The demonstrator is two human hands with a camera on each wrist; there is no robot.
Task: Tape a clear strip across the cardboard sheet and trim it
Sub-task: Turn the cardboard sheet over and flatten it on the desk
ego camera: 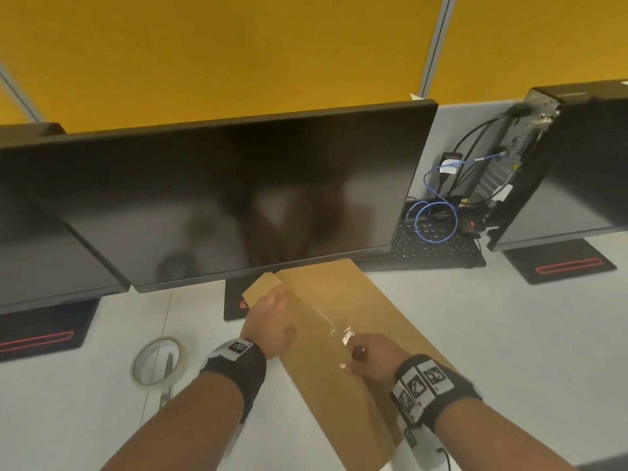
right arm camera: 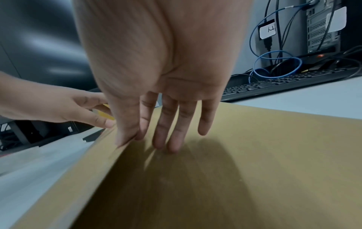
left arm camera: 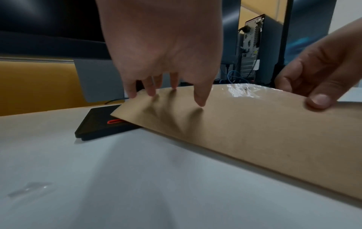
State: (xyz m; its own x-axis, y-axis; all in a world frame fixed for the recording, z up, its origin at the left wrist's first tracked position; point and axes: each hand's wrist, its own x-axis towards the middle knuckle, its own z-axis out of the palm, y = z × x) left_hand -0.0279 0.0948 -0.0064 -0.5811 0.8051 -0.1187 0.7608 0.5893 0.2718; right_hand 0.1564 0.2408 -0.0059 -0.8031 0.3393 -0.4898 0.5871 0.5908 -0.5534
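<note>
A long brown cardboard sheet (ego camera: 373, 300) (left arm camera: 254, 131) (right arm camera: 274, 155) lies diagonally on the white desk, its far end under the monitor. A shiny, wrinkled clear tape strip (ego camera: 326, 317) (left arm camera: 238, 91) runs along it between my hands. My left hand (ego camera: 278, 297) (left arm camera: 168, 93) presses straight fingertips on the sheet's far left corner. My right hand (ego camera: 355, 356) (right arm camera: 160, 139) (left arm camera: 313, 86) rests its thumb and straight fingers on the sheet at the strip's near end. The tape roll (ego camera: 158, 363) lies on the desk to the left, with scissors (ego camera: 169, 367) under it.
A large dark monitor (ego camera: 217, 198) overhangs the sheet's far end, and its black base (ego camera: 234, 307) (left arm camera: 98, 124) sits under the sheet's corner. A keyboard (ego camera: 438, 246) (right arm camera: 284, 83), blue cables (ego camera: 435, 215) and a computer tower (ego camera: 520, 141) stand at the back right.
</note>
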